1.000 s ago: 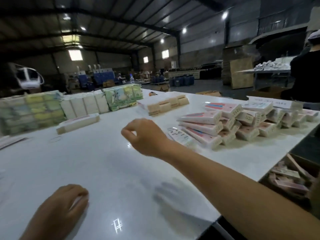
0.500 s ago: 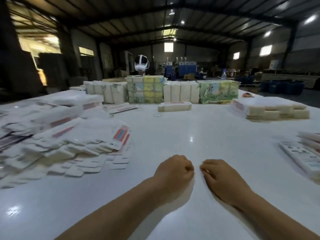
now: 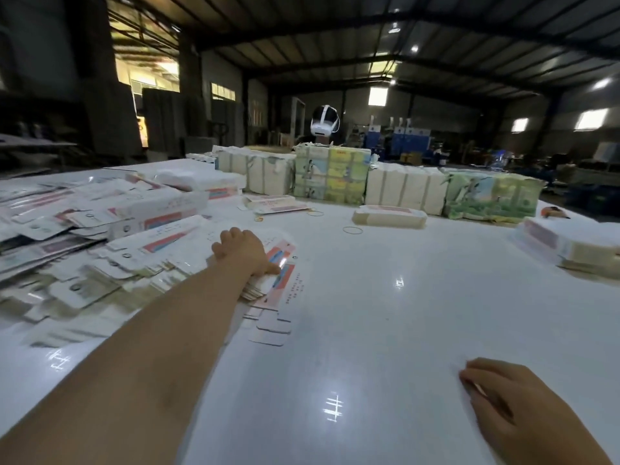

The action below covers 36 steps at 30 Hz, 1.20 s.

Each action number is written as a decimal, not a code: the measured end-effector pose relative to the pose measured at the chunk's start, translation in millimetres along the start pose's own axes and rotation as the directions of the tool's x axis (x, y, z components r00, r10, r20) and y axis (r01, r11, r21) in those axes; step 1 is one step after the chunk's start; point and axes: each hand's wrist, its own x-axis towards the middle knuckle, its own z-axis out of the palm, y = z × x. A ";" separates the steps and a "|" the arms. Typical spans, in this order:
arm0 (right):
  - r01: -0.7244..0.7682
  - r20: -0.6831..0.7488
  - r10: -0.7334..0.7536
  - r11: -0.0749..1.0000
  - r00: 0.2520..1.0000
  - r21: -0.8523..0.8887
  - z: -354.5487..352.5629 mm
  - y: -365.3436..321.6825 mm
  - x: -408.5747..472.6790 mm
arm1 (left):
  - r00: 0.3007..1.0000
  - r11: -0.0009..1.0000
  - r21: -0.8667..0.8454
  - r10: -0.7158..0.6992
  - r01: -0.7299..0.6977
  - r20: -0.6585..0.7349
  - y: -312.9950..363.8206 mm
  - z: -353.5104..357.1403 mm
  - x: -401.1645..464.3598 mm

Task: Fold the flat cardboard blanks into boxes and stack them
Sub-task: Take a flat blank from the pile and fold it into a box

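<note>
A big untidy pile of flat white cardboard blanks with red and blue print covers the left side of the white table. My left hand reaches out over the pile's right end. Its fingers curl over the top blank and its thumb lies along the printed stripe. My right hand rests on the table at the lower right, loosely curled and holding nothing. A low stack of white blanks or boxes sits at the right edge; blur hides which.
Wrapped packs of blanks stand in a row along the far edge. A bundled stack and loose rubber bands lie in front of them. A white headset shows behind the packs.
The view has swung left from the folded boxes to the pile of blanks. My left hand has moved from the table's middle onto the pile. My right hand has drawn back to the lower right.
</note>
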 end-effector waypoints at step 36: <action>-0.246 0.365 -0.020 0.704 0.931 0.667 -57.1 -10.1 -13.9 | 0.204 0.230 0.070 0.943 -0.971 -0.263 83.2 -5.6 -240.5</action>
